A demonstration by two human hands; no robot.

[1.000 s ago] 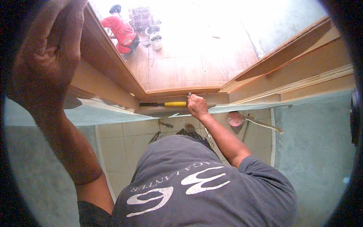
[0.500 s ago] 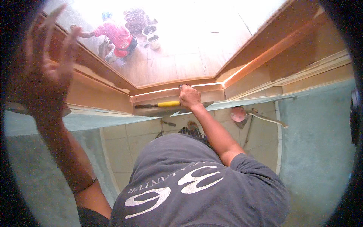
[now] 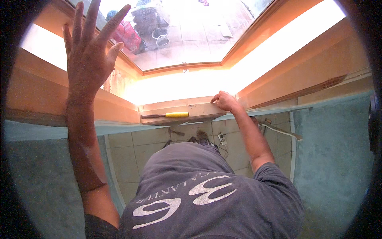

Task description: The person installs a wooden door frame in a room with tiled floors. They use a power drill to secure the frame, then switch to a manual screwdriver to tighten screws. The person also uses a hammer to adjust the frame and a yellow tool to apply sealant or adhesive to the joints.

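My left hand [image 3: 89, 63] is raised at the upper left with fingers spread, over the edge of the wooden-framed glass sash [image 3: 181, 66], which stands out from the frame with a bright gap around it. A small metal fitting [image 3: 185, 71] is on its near rail. My right hand [image 3: 225, 100] is at the wooden sill [image 3: 203, 108] with loosely bent fingers, the index finger apart, and nothing visible in them. A chisel with a yellow handle [image 3: 177, 114] lies on the sill just left of it.
Beyond the glass are a person in red [image 3: 125, 36] and some pails [image 3: 161, 38]. On the tiled floor [image 3: 155, 147] below me lie a wooden-handled tool [image 3: 280, 131] and a socket strip with cable [image 3: 222, 139]. Painted walls [image 3: 326, 151] stand either side.
The sash has moved away from me, widening the bright gap. My right hand has come off its metal fitting and moved right. My left hand has shifted right with fingers fanned out.
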